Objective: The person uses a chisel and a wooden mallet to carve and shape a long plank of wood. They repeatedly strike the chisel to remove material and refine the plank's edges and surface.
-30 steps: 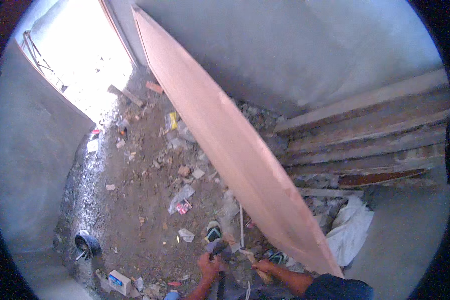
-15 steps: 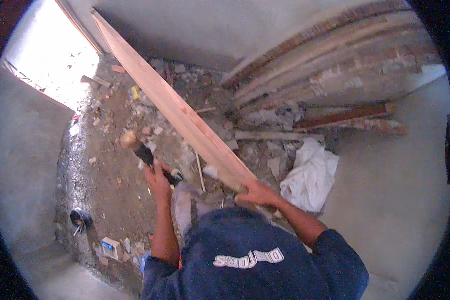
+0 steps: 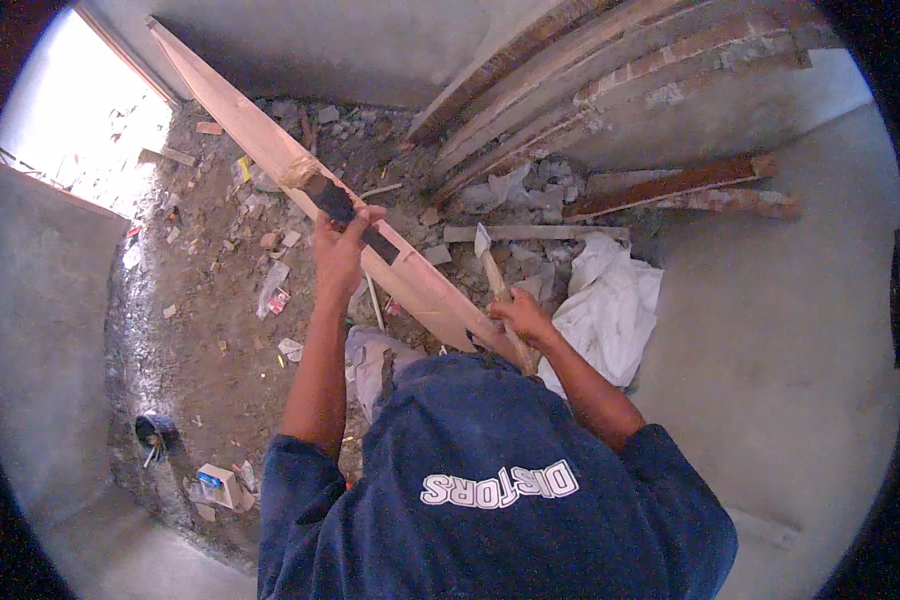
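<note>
A long pale wooden plank (image 3: 220,105) slants from the far left down to my body, its near end at my waist. My left hand (image 3: 340,262) is closed around a black tool with a tan end (image 3: 330,198), which lies along the plank's face; its exact kind is unclear. In my right hand (image 3: 526,320) is a wooden-handled tool (image 3: 496,276) with a pale, narrow tip pointing away from me. The handle's lower part passes beside the plank's near end. Part of the left hand's grip is hidden behind its own back.
Rubble and scraps cover the dirt floor (image 3: 210,340). Several long boards (image 3: 610,85) lean on the far right wall. A white sack (image 3: 610,310) lies right of my right hand. A black bucket-like container (image 3: 157,432) and a small box (image 3: 220,485) sit at lower left.
My left hand has moved up and right, bringing the black tool from beside the plank onto it. My right hand has left the plank's edge and now grips the wooden-handled tool.
</note>
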Tool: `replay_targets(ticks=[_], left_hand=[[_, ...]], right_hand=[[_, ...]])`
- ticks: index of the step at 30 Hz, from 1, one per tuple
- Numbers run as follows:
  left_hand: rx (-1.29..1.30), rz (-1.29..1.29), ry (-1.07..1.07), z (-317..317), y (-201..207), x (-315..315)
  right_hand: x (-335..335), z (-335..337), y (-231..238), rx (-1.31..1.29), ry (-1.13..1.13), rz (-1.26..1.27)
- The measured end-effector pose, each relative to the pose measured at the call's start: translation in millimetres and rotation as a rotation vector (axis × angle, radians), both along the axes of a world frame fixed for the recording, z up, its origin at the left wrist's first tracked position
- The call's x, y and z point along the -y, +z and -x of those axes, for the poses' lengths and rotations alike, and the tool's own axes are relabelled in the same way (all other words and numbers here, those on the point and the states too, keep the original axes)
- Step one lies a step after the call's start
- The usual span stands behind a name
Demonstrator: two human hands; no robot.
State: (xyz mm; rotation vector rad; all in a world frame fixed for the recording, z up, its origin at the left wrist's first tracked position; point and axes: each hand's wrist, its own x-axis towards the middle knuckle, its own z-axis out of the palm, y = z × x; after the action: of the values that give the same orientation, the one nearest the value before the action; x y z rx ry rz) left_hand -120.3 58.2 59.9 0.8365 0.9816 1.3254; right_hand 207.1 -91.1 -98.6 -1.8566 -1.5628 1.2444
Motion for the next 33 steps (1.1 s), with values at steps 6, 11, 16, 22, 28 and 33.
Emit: replay_targets(ticks=[6, 11, 16, 22, 28, 33], left_hand=[[-0.116, -0.061, -0.053, -9.3, -22.9, -6.1], [-0.220, -0.059, -0.045, -13.0, -35.0, -10.9], [-0.147, -0.044, -0.029, -11.9, -36.3, -12.0], [-0.109, -0.075, -0.078, -20.2, -42.9, -18.4], [-0.360, -0.116, -0.237, -20.1, -29.6, -14.3], [-0.504, -0.132, -0.296, -29.7, -12.1, -9.4]], right_hand=[[-4.0, 24.4, 17.8, -0.087, -0.195, 0.238], [0.4, 25.7, 26.2, -0.177, -0.293, 0.297], [0.1, 37.4, 72.7, -0.158, -0.311, 0.297], [5.0, 27.7, 25.2, -0.243, -0.425, 0.237], [-2.5, 30.3, 52.7, -0.245, -0.320, 0.305], [0.7, 24.0, 40.7, -0.216, -0.176, 0.185]])
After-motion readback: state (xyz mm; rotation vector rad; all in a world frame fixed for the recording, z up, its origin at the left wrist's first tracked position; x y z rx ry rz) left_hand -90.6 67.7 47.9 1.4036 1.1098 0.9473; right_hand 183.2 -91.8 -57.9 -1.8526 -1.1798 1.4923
